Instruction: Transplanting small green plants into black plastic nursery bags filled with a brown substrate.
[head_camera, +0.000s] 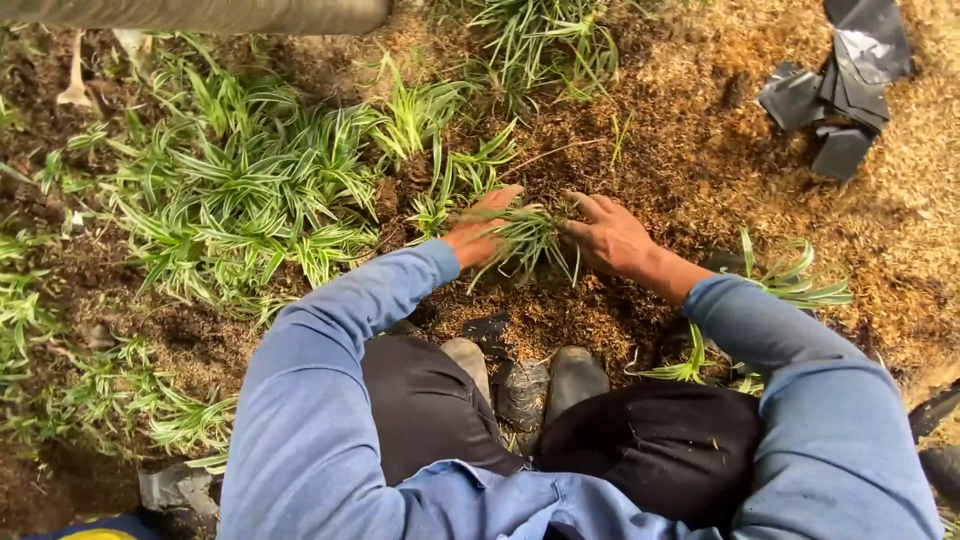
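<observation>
Down at ground level, our left hand (478, 232) and our right hand (612, 238) pressed in from either side of a small striped seedling (528, 238), a tuft of green-and-white grass-like leaves standing in loose brown mulch (700, 150). The left hand curled loosely against the tuft's leaves, fingers partly hidden among them; we could not tell whether it gripped the stems or only cupped them. The right hand lay flatter, fingers spread and bent, palm down on the mulch and touching the tuft's right edge, holding nothing that we could make out.

Both sleeves were blue. We crouched, dark trousers bent at the knees, with two muddy boots (545, 385) just behind the seedling.

To the left, touching distance from our left hand, grew a dense planted patch (250, 190) of the same striped leaves, filling the bed toward the picture's left edge. More loose tufts (790, 285) lay on the ground beside our right forearm.

Farther off, at upper right, crumpled black plastic bags (845, 90) sat on the mulch, well apart from the hands. A grey pipe (200, 15) ran along the top edge.
</observation>
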